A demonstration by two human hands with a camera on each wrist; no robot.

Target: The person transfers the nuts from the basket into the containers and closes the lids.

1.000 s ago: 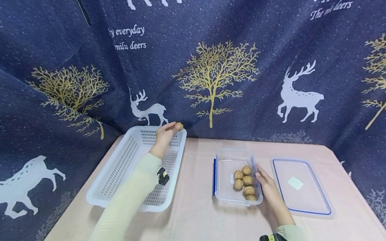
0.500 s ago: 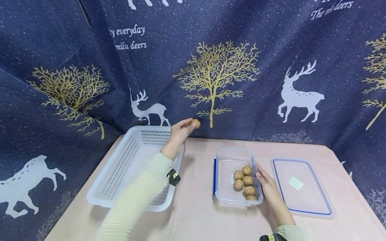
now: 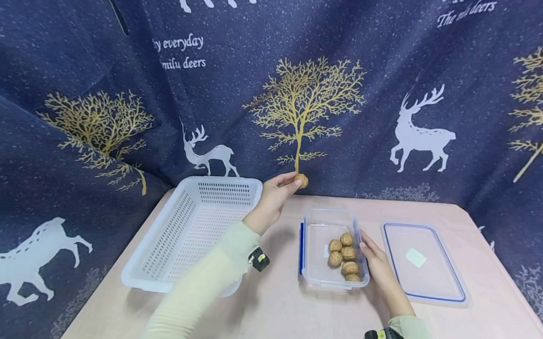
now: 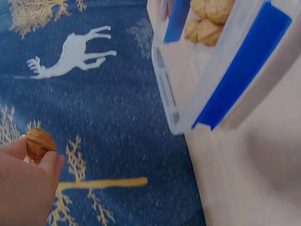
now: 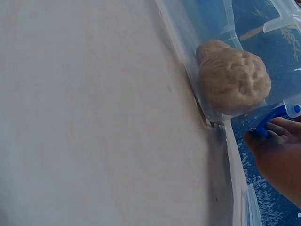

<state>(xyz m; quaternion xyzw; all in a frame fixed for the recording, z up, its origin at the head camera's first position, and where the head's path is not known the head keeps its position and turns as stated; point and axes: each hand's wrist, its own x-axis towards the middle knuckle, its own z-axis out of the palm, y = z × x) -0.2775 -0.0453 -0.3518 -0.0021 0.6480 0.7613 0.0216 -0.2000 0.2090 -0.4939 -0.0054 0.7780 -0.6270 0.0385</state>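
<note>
Pinching a walnut (image 3: 301,180) between thumb and fingertips, the left hand (image 3: 275,196) hangs in the head view above the table (image 3: 289,318), between the white basket (image 3: 151,266) at its 8 o'clock and the clear container (image 3: 316,220) at its 4 o'clock. The walnut sits at the hand's 2 o'clock, just past the container's far left corner and clear of both. Five more walnuts (image 3: 345,256) lie clustered inside the container, toward its near right side. The right hand (image 3: 375,262) rests with straight fingers flat against the container's right wall, gripping nothing. At the container's 3 o'clock, just beside it, lies the blue-rimmed lid (image 3: 423,262).

From the left wrist, the walnut (image 4: 39,144) shows held at the fingertips (image 4: 51,162), with the container (image 4: 221,94) and its blue latch at 2 o'clock, well apart from it.

From the right wrist, one walnut (image 5: 233,81) presses against the inside of the container wall (image 5: 188,52), and the right hand's fingertips (image 5: 273,141) touch the container's outer edge at 4 o'clock of that nut.
</note>
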